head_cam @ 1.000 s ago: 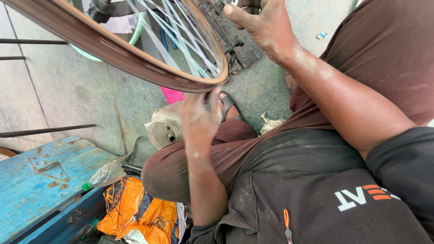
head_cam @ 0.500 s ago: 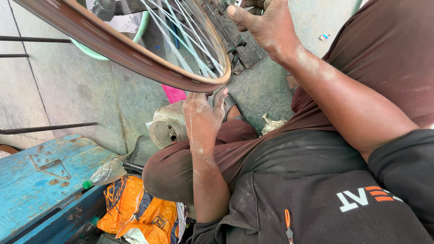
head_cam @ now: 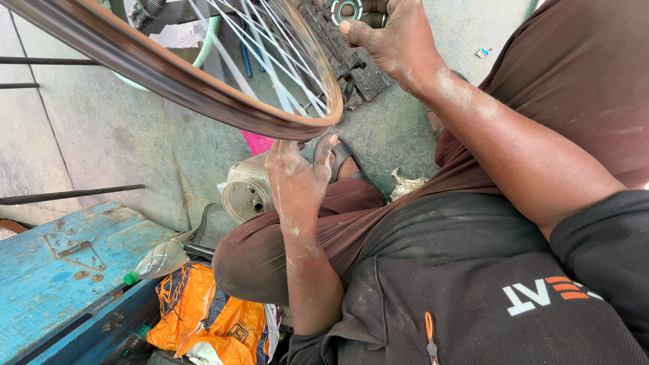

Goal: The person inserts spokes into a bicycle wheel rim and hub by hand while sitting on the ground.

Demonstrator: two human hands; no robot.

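A bicycle wheel with a brown rim [head_cam: 203, 94] and silver spokes [head_cam: 270, 54] is held up over the concrete floor. My left hand [head_cam: 297, 186] reaches up from my knee and grips the rim's lower edge, thumb on one side and fingertips hidden behind it. My right hand [head_cam: 392, 40] is at the top, closed around a metal part with a shiny ring [head_cam: 348, 10] near the wheel's middle. What it grips is mostly hidden by the fingers.
A dull metal cylinder part [head_cam: 247, 192] lies on the floor below the rim. A blue wooden box [head_cam: 54, 270] stands at the lower left, with a plastic bottle [head_cam: 159, 260] and an orange bag [head_cam: 203, 318] beside it. A pale green basin [head_cam: 203, 47] shows behind the spokes.
Both hands keep their hold. The left hand and the rim have shifted very slightly downward in view.
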